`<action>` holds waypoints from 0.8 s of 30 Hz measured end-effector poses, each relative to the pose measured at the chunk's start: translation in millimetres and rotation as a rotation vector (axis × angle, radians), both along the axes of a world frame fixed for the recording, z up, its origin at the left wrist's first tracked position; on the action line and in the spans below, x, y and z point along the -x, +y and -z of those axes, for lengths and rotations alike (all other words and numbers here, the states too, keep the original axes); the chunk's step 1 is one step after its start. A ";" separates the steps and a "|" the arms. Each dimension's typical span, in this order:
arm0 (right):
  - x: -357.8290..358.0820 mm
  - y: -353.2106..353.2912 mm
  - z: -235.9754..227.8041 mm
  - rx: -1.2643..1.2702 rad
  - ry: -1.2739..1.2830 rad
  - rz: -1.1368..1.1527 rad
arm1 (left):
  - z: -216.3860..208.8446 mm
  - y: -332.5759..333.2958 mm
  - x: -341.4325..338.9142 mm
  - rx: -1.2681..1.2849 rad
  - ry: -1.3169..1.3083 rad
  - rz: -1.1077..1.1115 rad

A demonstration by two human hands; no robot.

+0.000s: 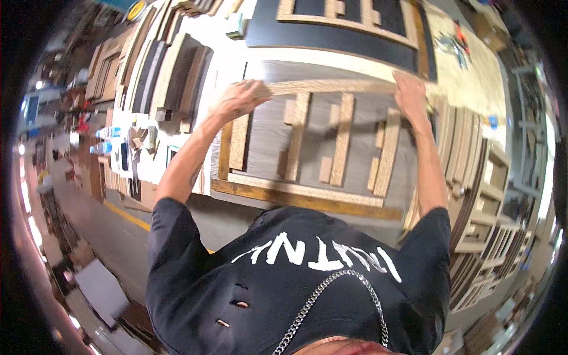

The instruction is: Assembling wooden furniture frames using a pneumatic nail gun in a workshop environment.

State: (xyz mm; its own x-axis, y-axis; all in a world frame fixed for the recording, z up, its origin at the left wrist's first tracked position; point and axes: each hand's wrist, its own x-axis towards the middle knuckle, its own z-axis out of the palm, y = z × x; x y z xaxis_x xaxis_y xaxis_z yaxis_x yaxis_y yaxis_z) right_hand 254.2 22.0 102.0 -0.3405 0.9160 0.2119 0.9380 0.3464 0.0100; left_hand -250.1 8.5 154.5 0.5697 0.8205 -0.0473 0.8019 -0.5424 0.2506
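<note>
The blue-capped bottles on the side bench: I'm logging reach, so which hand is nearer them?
Left. The left hand grips the wooden strip's end toward the bottles; the right hand holds its far end.

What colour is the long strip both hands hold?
Light tan wood strip, head view.

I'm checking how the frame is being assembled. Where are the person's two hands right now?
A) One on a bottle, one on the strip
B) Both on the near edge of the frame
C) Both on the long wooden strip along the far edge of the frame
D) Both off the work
C: the left hand and right hand each rest on an end of the long wooden strip at the far side of the wooden frame on the grey panel.
</note>
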 end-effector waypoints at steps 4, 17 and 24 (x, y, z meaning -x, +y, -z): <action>23.2 37.2 36.6 0.150 0.191 -0.089 | 77.5 69.7 34.9 -0.168 -0.010 0.049; 50.7 35.5 74.5 0.524 0.268 0.046 | 158.9 68.6 -69.5 -0.055 -0.273 -0.359; 60.2 1.5 66.3 0.542 0.356 0.120 | 156.8 47.6 -64.4 -0.137 -0.354 -0.492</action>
State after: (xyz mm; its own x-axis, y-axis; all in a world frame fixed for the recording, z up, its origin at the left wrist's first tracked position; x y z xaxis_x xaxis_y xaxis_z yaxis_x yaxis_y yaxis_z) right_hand 194.1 23.6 35.7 -0.2234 0.9521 -0.2089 0.8841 0.1077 -0.4547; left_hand -185.6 56.1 -2.4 0.0848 0.9762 0.1995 0.8474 -0.1760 0.5010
